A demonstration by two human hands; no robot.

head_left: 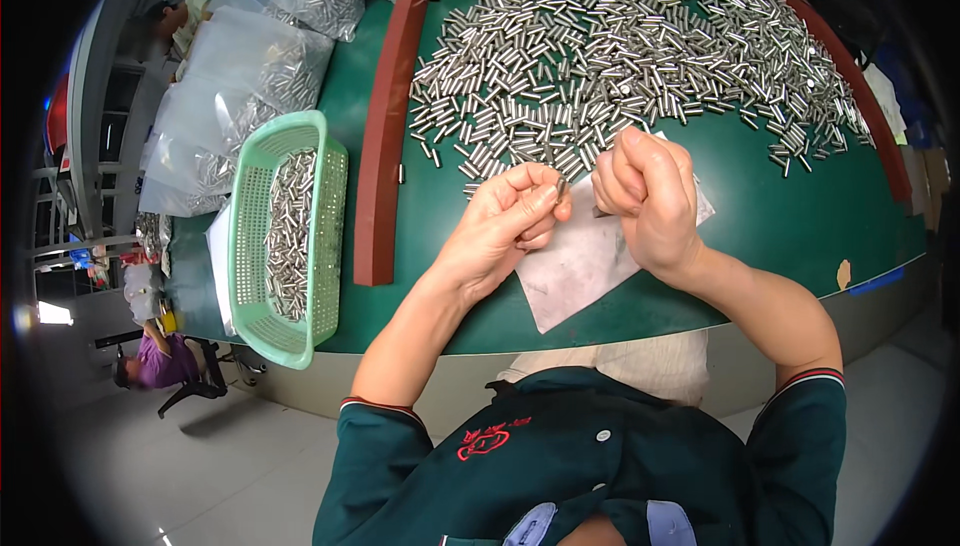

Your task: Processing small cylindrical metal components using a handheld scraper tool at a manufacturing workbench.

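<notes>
My left hand [505, 218] is pinched, thumb against index finger, with the end of a small metal pin [562, 187] showing at the fingertips. Close beside it, my right hand [652, 191] is curled into a fist. A dark bit shows under its fingers, but what it holds is mostly hidden. Both hands are above a grey-white sheet [575, 276] lying on the green table [450, 311]. Just beyond them spreads a large heap of short, shiny metal pins [545, 71], some lying loose at its near edge.
A red-brown raised border [380, 176] frames the heap. Left of it stands a light green plastic basket [328, 206] holding more pins. Clear plastic bags [235, 66] of pins lie at the far left. Another person in purple [165, 359] sits in the background at left.
</notes>
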